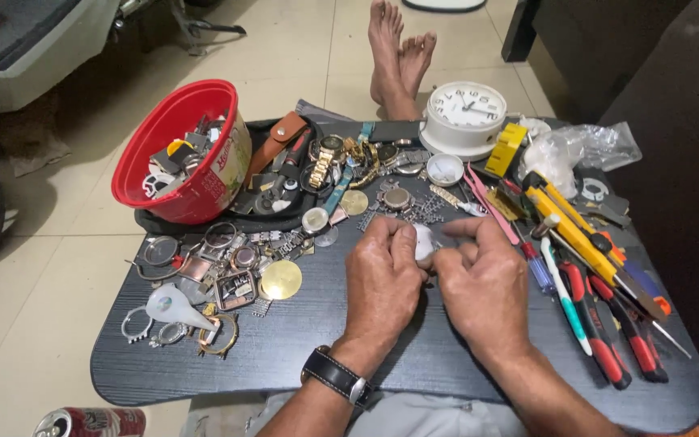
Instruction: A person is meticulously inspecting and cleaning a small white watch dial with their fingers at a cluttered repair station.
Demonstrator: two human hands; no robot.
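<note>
- Left hand [382,279] and right hand [483,283], frame centre, both pinch a small smooth white rounded piece [423,242].
- Dark wood-grained desk [325,340] beneath.
- Round red plastic bowl [180,154], upper left.

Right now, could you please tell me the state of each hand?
Left hand: closed on a small white object.
Right hand: fingers pinched at the same object.

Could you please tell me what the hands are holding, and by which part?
Both hands, left hand and right hand, pinch a small white object between their fingertips; which part of it cannot be told.
</note>
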